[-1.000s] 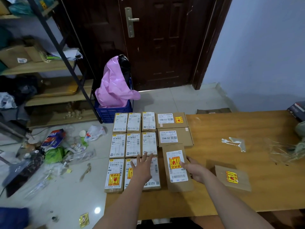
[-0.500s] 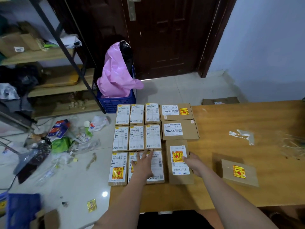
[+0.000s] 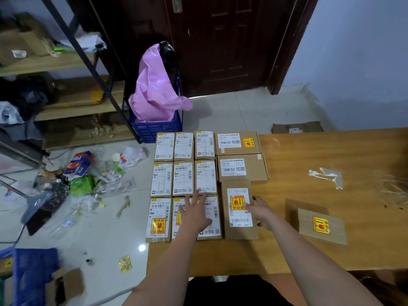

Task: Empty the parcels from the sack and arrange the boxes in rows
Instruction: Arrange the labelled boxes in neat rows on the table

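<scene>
— Wood tabletop [image 3: 320, 151] in a cluttered room, dark door [image 3: 220, 45] behind. What are the fingers doing?

— Left fingers [image 3: 194, 198] are lying straight and spread, pressing flat on the near row of boxes. The left hand [image 3: 195, 214] is covering the middle box [image 3: 178, 217] and the third box [image 3: 213, 217] of that row, with the fingertips reaching the near edge of the row beyond.

— And the right?

— The right hand [image 3: 261, 214] is resting against the right side of the tall box [image 3: 239, 209], thumb lying on its label. Its other fingers are hiding behind the box edge, so I cannot tell how they are curling.

— Where are the parcels sitting?

— At the tabletop's left end, in rows. Three small white-labelled boxes are making up the far row [image 3: 184, 145], three more the second row [image 3: 183, 178], and the near row is starting with a corner box [image 3: 158, 219] bearing a yellow sticker. Two wider boxes [image 3: 239, 156] are lying to the right of the far rows, with the tall box just in front of them.

— Anything loose?

— One flat box [image 3: 322, 226] is lying apart to the right, yellow sticker up. Torn tape [image 3: 326, 176] is sticking to the wood beyond it.

— Off the tabletop?

— A pink bag [image 3: 154, 89] is standing in a blue crate [image 3: 154, 129], shelves [image 3: 55, 62] are lining the left wall, and litter [image 3: 84, 175] is lying on the floor.
</scene>
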### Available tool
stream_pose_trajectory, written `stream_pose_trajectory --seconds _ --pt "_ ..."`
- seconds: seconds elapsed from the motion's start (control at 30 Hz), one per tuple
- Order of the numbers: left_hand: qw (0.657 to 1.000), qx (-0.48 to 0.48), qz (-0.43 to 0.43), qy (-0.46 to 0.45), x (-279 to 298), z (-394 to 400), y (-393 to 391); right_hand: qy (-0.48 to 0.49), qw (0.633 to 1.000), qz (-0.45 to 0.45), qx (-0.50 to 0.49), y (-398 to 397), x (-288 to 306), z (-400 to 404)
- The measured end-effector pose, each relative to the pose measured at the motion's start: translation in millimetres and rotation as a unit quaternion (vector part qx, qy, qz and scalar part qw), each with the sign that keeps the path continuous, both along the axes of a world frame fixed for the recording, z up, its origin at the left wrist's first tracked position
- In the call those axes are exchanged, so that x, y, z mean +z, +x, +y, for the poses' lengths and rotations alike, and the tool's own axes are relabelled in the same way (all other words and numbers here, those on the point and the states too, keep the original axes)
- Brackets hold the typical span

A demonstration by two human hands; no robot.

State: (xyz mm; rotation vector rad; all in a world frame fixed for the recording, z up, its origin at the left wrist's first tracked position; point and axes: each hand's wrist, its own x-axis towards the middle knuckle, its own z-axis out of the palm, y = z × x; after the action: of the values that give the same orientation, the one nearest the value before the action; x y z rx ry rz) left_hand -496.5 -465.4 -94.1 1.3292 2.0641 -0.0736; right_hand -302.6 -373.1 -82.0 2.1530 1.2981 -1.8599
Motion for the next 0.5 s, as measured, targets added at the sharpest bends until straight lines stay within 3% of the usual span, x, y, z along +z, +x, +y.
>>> stream_pose_trajectory --seconds 0.07,0.13,0.23,0.33,0.43,0.5 --pt "0.993 0.056 -0.053 0.086 4.5 7.4 15.1 -0.011 1.000 -0.007 -0.003 5.4 -1.4 -1.0" --pt "0.969 0.161 -0.159 0.097 17.4 15.7 35.8 -0.020 1.000 -0.014 0.004 9.9 -1.8 -2.8" --pt "0.918 0.241 -0.315 0.026 30.4 23.5 66.5 -0.030 0.999 -0.038 0.017 19.0 4.8 -3.4" --pt "0.845 0.289 -0.444 -0.077 35.4 25.7 87.3 -0.113 0.989 -0.078 0.064 34.9 13.2 -9.4" --pt "0.826 0.304 -0.465 -0.099 36.2 24.1 96.7 -0.168 0.982 -0.051 0.075 51.3 19.3 -14.1" --pt "0.806 0.327 -0.481 -0.109 32.8 25.1 94.4 -0.147 0.983 -0.018 0.108 60.6 24.6 -9.7"
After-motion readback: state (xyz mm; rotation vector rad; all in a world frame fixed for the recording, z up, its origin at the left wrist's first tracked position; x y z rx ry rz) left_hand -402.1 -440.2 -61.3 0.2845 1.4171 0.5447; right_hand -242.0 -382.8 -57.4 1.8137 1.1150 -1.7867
